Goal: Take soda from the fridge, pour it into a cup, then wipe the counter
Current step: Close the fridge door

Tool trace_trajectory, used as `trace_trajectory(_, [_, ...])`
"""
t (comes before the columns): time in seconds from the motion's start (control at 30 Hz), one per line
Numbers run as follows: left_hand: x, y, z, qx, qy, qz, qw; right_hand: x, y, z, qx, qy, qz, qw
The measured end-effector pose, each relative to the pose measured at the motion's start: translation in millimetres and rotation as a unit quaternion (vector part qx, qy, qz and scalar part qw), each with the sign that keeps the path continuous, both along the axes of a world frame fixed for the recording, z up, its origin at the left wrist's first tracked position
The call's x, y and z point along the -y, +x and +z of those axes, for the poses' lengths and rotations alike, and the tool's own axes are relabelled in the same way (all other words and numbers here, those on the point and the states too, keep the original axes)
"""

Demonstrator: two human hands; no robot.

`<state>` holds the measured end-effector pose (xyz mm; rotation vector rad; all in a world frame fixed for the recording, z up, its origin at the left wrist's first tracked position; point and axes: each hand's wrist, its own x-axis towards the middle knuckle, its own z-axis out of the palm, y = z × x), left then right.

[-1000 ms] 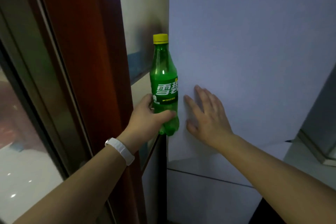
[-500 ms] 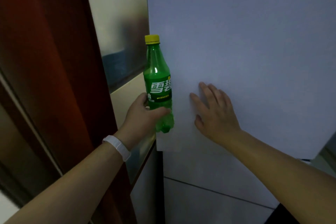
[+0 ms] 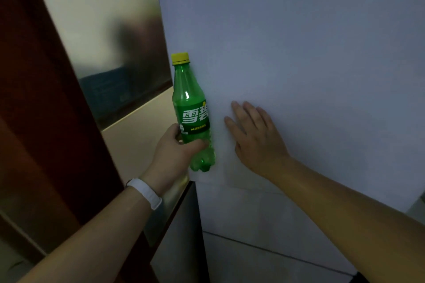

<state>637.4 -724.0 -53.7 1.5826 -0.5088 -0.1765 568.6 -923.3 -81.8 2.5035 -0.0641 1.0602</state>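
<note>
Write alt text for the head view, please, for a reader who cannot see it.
A left hand grips a green soda bottle with a yellow cap, upright, beside a pale fridge door. The right hand presses flat on that door. A white band is on the left wrist.

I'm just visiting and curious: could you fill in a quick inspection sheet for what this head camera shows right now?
Surface: no counter in view; pale fridge door fills the right side.
Job's things: green soda bottle, upright, yellow cap on; no cup or cloth seen.
Clutter: nothing seen.
Hands: left hand grips the bottle's lower half; right hand lies flat on the door, fingers straight.
Cables: nothing seen.
Surroundings: reddish-brown wooden frame at left; white wristband on the left wrist.
</note>
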Motion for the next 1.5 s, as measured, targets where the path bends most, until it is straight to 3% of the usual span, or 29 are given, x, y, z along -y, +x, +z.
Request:
trace_trajectory(0.4, [5.4,-2.9,2.4,0.017,0.009,0.020,1.000,21.9,5.0,2.5,-0.062,0.011,-0.008,0.998])
trace_trajectory(0.6, [-10.8,-15.0,1.8,0.004,-0.002,0.011,1.000,-0.2,-16.9,18.3,-0.111,0.077,-0.021,0.991])
trace_trajectory(0.97, [-38.0,-59.5,-3.9,0.007,-0.016,-0.066,0.998,-47.4,-117.9,34.0,-0.118,0.168,-0.053,0.977])
trace_trajectory(1.23, [-31.7,-105.7,-5.3,0.055,0.031,-0.168,0.984,-74.7,-212.4,7.5,-0.093,0.275,-0.157,0.944])
trace_trajectory(1.5, [1.3,-190.5,-32.9,0.040,0.035,-0.274,0.960,-79.8,-331.1,-28.9,-0.116,0.290,-0.280,0.908])
